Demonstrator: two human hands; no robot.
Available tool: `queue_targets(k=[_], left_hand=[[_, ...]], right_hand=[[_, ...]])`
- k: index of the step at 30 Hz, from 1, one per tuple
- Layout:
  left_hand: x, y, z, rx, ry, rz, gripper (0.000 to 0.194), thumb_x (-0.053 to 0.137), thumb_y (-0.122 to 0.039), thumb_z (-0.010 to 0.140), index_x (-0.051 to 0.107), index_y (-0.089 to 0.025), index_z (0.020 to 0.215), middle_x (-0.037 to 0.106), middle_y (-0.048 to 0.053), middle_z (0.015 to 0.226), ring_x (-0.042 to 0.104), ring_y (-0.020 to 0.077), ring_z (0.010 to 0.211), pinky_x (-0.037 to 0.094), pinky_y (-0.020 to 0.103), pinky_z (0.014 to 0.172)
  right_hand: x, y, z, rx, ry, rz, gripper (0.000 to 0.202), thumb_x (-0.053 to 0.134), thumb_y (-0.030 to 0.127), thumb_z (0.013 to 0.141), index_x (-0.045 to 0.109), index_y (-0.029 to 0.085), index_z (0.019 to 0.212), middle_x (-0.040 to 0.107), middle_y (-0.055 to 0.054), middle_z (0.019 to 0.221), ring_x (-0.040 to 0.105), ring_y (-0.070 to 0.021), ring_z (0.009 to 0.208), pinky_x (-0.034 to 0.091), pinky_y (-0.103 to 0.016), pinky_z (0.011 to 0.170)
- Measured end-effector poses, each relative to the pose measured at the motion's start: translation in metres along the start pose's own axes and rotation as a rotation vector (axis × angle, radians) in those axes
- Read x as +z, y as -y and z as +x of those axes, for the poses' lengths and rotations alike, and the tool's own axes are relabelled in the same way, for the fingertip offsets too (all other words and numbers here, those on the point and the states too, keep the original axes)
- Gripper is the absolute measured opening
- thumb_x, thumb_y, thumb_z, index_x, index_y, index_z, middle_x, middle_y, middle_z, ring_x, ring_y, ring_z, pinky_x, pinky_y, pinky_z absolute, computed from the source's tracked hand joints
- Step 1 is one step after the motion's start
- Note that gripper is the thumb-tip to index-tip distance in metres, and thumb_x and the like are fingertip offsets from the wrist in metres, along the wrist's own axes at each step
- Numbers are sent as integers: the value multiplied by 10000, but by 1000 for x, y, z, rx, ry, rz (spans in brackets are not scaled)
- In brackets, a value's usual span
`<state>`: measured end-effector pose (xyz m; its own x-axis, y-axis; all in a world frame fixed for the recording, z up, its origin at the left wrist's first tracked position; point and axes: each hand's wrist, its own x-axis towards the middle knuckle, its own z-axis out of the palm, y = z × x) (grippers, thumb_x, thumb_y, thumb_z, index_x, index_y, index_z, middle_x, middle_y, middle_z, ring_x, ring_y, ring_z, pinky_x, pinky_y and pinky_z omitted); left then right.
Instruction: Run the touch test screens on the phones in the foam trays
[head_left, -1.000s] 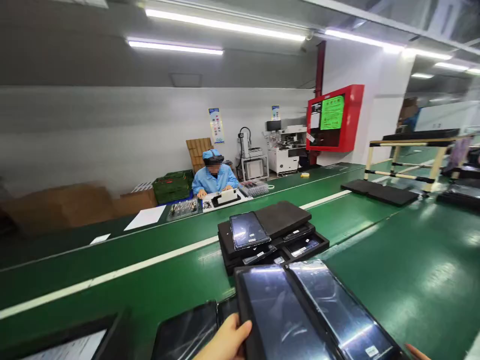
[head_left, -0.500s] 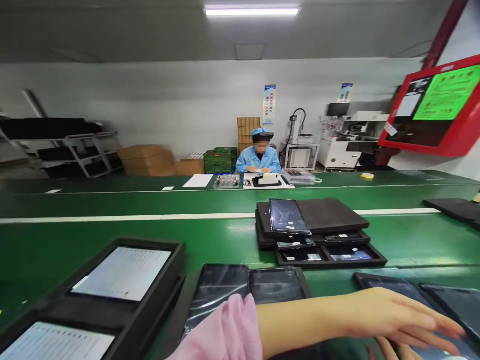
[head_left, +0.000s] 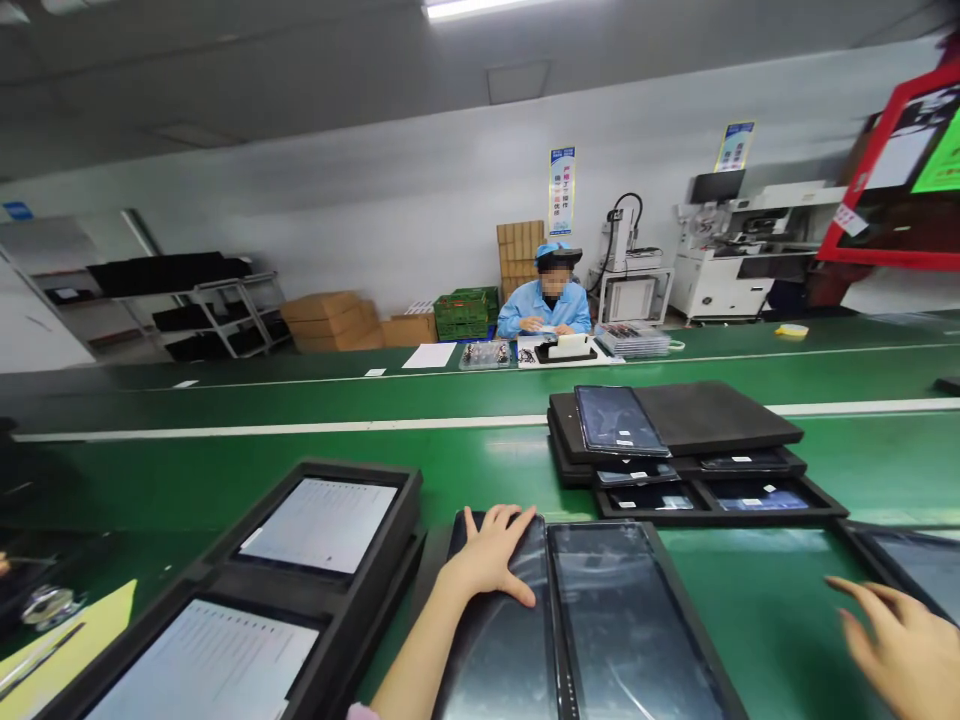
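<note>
My left hand (head_left: 487, 555) lies with spread fingers on the upper part of a dark flat screen panel (head_left: 506, 640), which looks like a tablet display under film. Right beside it, a second dark screen panel (head_left: 626, 610) lies in the same black tray. My right hand (head_left: 896, 635) is at the lower right, fingers apart and nothing visible in it. It hovers over the green bench close to another dark panel (head_left: 926, 560), which is cut off by the frame edge.
At left, a black foam tray (head_left: 262, 580) holds two lit screens. Beyond my hands sits a stack of black foam trays (head_left: 712, 415) with several panels. Yellow paper (head_left: 75, 640) lies at lower left. A person in blue (head_left: 551, 300) sits across the green bench (head_left: 480, 465).
My left hand has swung from the panels at far right back onto the left dark panel. My right hand now shows separately at right. The view has shifted and tilted.
</note>
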<state>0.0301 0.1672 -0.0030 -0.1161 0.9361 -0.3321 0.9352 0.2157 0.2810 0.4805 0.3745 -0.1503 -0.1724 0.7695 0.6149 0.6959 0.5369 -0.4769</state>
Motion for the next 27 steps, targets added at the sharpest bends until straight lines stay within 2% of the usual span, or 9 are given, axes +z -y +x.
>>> queue_targets(k=[4,7,11,15,19,21,23,25,27], left_hand=[[2,3,-10,-54,-97,48,1233,965,-392,575,250,-318,1576,409,209,1532,312,382,1470,-41,792,1109],[-5,6,-16,-74,-50,69,1093,958,-386,601,369,-376,1521,389,217,1532,278,386,1486,2,788,1116],[-7,4,-15,-62,-23,93,954,964,-426,578,510,-407,1417,424,196,1493,316,413,1461,2,790,1111],[-5,1,-4,-67,-46,139,1019,998,-454,471,546,-376,1380,534,177,1356,492,432,1319,42,815,1094],[-10,0,3,-31,-64,162,1031,1013,-459,406,591,-318,1336,590,180,1291,558,466,1244,53,810,1102],[-13,-4,-3,-36,-56,168,1017,1015,-427,422,592,-306,1339,560,210,1364,503,487,1310,40,802,1110],[-11,-11,-17,-16,-33,161,920,988,-412,520,592,-308,1343,411,238,1532,328,485,1444,18,785,1124],[2,-20,-35,30,-5,117,825,924,-454,644,573,-317,1378,206,232,1637,123,456,1509,-16,766,1134],[27,-28,-55,22,29,52,811,845,-542,725,527,-330,1440,144,239,1640,58,468,1499,-53,786,1111]], right_hand=[[47,121,9,-44,344,319,547,538,594,802,623,263,1229,617,-114,1193,582,-350,1127,468,-505,987],[82,167,-1,76,371,372,621,555,623,736,627,247,1224,595,-116,1164,554,-360,1150,439,-537,1026],[101,163,-9,223,291,414,593,604,639,678,653,229,1103,567,-111,1117,579,-351,1073,465,-530,1001],[100,154,-8,278,275,480,538,660,636,626,663,214,960,572,-109,1060,605,-330,1003,523,-468,929],[97,158,-5,270,273,514,498,670,616,642,677,213,933,588,-110,1046,615,-328,981,538,-453,883],[96,161,-4,268,281,527,492,667,607,652,675,214,946,589,-114,1049,613,-333,997,535,-460,890],[98,161,-3,277,286,534,505,659,605,645,660,219,971,590,-112,1060,609,-336,1017,525,-473,920],[100,162,-3,288,288,538,544,650,608,637,638,224,1023,590,-108,1080,602,-334,1036,516,-481,942],[101,162,-3,293,288,543,589,644,613,636,612,222,1076,584,-111,1102,591,-336,1070,510,-481,953]])
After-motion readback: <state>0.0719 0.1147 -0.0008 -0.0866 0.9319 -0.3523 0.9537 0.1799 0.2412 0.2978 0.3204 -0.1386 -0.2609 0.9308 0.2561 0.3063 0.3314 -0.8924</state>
